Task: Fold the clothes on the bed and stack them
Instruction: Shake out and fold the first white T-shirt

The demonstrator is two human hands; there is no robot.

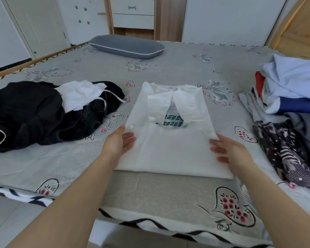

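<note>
A white T-shirt [170, 151] lies on the bed [168, 68] in front of me, sleeves folded in, its lower half doubled up over the printed front. My left hand [121, 142] pinches the folded edge at its left corner. At the right corner my right hand [229, 151] holds the same edge, fingers under the cloth. A heap of black clothes [34, 113] with a white garment [79, 93] on top lies to the left. A pile of mixed clothes [290, 97], light blue, red, navy and patterned, lies to the right.
A grey pillow [127, 46] rests at the far side of the bed. Behind it stands a wooden cabinet with white drawers [132, 13]. The bed's front edge with a black-and-white trim [150, 221] runs below my forearms.
</note>
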